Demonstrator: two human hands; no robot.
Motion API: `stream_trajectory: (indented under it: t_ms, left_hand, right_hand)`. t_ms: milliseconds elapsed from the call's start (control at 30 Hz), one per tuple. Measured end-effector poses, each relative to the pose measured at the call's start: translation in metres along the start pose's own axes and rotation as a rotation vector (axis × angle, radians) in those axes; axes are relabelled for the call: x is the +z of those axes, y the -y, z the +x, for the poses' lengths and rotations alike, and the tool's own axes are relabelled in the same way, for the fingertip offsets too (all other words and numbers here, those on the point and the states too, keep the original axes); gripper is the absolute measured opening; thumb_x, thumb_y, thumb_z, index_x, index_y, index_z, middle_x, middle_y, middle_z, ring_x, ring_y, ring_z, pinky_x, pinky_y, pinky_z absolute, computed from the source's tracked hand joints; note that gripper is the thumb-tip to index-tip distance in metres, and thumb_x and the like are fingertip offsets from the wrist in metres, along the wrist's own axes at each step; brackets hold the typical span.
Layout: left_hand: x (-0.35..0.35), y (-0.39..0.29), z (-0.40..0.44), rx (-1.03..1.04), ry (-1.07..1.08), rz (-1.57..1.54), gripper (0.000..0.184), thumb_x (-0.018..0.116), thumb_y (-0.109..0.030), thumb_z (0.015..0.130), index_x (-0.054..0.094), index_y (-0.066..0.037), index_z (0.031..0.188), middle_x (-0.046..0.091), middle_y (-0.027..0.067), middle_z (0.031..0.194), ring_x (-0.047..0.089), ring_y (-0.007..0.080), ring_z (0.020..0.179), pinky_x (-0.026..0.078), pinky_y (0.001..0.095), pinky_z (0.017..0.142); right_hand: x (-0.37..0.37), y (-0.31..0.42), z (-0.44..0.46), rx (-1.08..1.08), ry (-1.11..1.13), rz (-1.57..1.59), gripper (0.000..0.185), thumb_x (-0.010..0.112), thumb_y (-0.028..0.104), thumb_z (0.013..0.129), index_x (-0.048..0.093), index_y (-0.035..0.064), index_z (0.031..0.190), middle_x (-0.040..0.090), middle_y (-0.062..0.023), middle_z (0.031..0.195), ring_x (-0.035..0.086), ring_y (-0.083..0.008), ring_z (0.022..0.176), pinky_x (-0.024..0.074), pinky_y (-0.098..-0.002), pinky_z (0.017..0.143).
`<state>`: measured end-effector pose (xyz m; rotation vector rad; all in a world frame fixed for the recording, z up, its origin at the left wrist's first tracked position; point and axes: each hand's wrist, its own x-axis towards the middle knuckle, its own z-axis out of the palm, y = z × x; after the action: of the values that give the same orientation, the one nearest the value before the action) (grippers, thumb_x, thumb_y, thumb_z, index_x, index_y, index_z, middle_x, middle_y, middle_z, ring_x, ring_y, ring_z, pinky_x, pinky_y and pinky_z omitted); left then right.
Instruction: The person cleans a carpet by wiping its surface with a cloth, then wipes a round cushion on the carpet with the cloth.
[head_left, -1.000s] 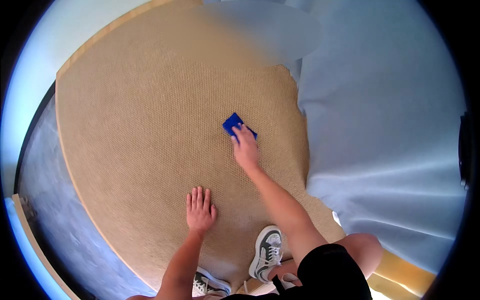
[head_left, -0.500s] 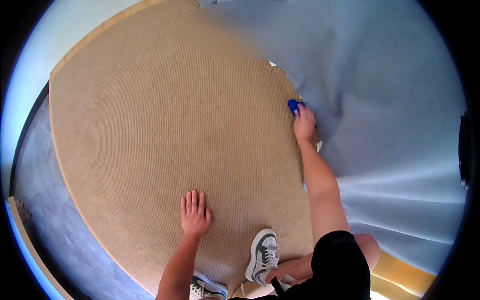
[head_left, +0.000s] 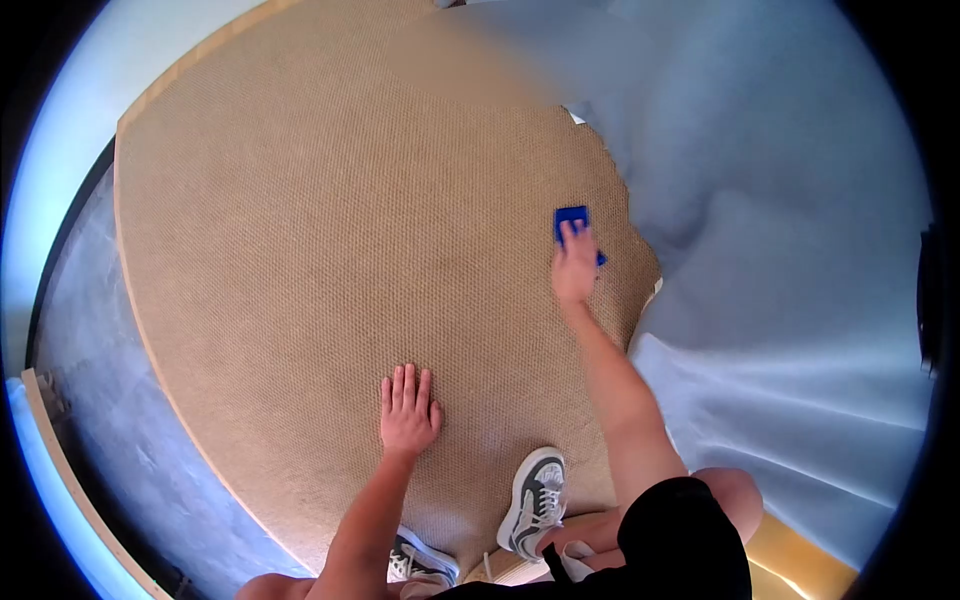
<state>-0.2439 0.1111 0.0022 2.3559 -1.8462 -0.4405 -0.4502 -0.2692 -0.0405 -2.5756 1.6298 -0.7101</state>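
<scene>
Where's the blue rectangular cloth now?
In the head view, right of centre, the cloth is under the right hand on tan woven mat, near grey-blue draped fabric.

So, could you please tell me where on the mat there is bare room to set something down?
The mat is bare between its left side and the left hand, and between the hands. It is crowded around the right hand on the blue cloth, near the grey fabric, and at the shoes.

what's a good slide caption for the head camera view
The right hand holds a blue cloth on a tan woven carpet, while the left hand lies flat, nearer the sneakers.
</scene>
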Motion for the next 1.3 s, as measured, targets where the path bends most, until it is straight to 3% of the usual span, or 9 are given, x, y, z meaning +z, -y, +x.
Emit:
stream_trajectory:
  t_ms: [267, 367, 400, 467, 567, 767, 1100, 1167, 1300]
  left_hand:
    - [-0.005, -0.002, -0.001, 0.002, -0.019, -0.017, 0.068, 0.049, -0.035, 0.097, 0.038, -0.008, 0.158, 0.031, 0.0182, 0.166, 0.023, 0.0359, 0.156, 0.013, 0.0531, 0.128]
    - [-0.01, -0.001, 0.0, -0.012, -0.042, -0.048, 0.066, 0.048, -0.036, 0.098, 0.04, -0.009, 0.157, 0.033, 0.017, 0.165, 0.025, 0.0344, 0.155, 0.015, 0.0526, 0.128]
    - [-0.012, -0.002, 0.0, -0.01, -0.046, -0.075, 0.064, 0.048, -0.037, 0.099, 0.041, -0.01, 0.157, 0.035, 0.0163, 0.164, 0.026, 0.0334, 0.155, 0.016, 0.0525, 0.128]
    - [-0.013, -0.001, -0.001, -0.023, -0.029, -0.065, 0.063, 0.048, -0.036, 0.099, 0.041, -0.009, 0.156, 0.035, 0.0159, 0.164, 0.027, 0.0321, 0.155, 0.015, 0.0514, 0.128]
    - [-0.011, 0.002, -0.002, 0.02, -0.074, -0.101, 0.063, 0.049, -0.036, 0.098, 0.042, -0.01, 0.156, 0.038, 0.0163, 0.162, 0.028, 0.0319, 0.154, 0.016, 0.0509, 0.128]
    - [-0.01, 0.021, -0.04, 0.086, -0.045, -0.09, 0.063, 0.052, -0.035, 0.098, 0.043, -0.011, 0.155, 0.04, 0.0161, 0.161, 0.031, 0.0327, 0.153, 0.021, 0.051, 0.127]
    - [-0.02, 0.03, -0.062, 0.079, 0.0, -0.08, 0.061, 0.049, -0.035, 0.101, 0.041, -0.013, 0.157, 0.035, 0.0134, 0.164, 0.028, 0.0302, 0.155, 0.016, 0.0492, 0.128]
    - [-0.027, 0.043, -0.066, 0.129, 0.031, -0.047, 0.061, 0.049, -0.035, 0.101, 0.04, -0.012, 0.157, 0.035, 0.0129, 0.165, 0.027, 0.0302, 0.155, 0.016, 0.0488, 0.129]
    - [-0.035, 0.083, -0.084, 0.02, -0.004, -0.007, 0.062, 0.049, -0.037, 0.101, 0.04, -0.014, 0.157, 0.035, 0.0129, 0.165, 0.027, 0.0301, 0.155, 0.016, 0.0488, 0.129]
  right_hand:
    - [-0.024, 0.178, -0.049, -0.152, 0.252, 0.446, 0.046, 0.067, 0.009, 0.092, 0.061, 0.0101, 0.138, 0.059, -0.0207, 0.143, 0.051, -0.0409, 0.136, 0.0386, -0.0496, 0.115]
    - [-0.055, 0.158, -0.02, 0.46, 0.398, 0.835, 0.041, 0.057, 0.029, 0.104, 0.059, 0.0053, 0.138, 0.064, -0.0225, 0.134, 0.059, -0.0384, 0.127, 0.0449, -0.0426, 0.109]
    - [-0.046, 0.127, -0.011, 0.29, 0.195, 0.673, 0.044, 0.05, 0.034, 0.108, 0.057, 0.0044, 0.139, 0.064, -0.0223, 0.135, 0.061, -0.0379, 0.126, 0.045, -0.0431, 0.108]
    - [-0.049, 0.072, 0.01, 0.461, 0.074, 0.614, 0.048, 0.049, 0.037, 0.108, 0.054, 0.0065, 0.144, 0.061, -0.0238, 0.14, 0.059, -0.0409, 0.128, 0.0444, -0.0445, 0.109]
    - [-0.081, 0.044, 0.031, 0.472, 0.16, 0.526, 0.048, 0.049, 0.038, 0.107, 0.053, 0.0084, 0.146, 0.055, -0.0226, 0.148, 0.051, -0.0426, 0.136, 0.0401, -0.0475, 0.114]
    - [-0.008, 0.074, -0.019, 0.076, 0.257, 0.026, 0.047, 0.052, 0.026, 0.104, 0.051, 0.0142, 0.15, 0.041, -0.0156, 0.162, 0.036, -0.0384, 0.149, 0.0221, -0.0531, 0.124]
    - [-0.037, 0.297, -0.113, -0.184, 0.296, 0.486, 0.04, 0.057, 0.026, 0.103, 0.059, 0.0075, 0.139, 0.06, -0.0186, 0.142, 0.052, -0.042, 0.134, 0.0359, -0.0531, 0.115]
    - [-0.062, 0.292, -0.082, 0.415, 0.599, 0.772, 0.05, 0.052, 0.04, 0.106, 0.059, 0.0028, 0.138, 0.068, -0.022, 0.129, 0.062, -0.0436, 0.122, 0.0462, -0.0504, 0.105]
    - [-0.084, 0.225, -0.037, 0.564, 0.174, 0.655, 0.063, 0.05, 0.049, 0.105, 0.059, -0.0049, 0.135, 0.068, -0.0248, 0.126, 0.064, -0.044, 0.118, 0.0491, -0.0498, 0.101]
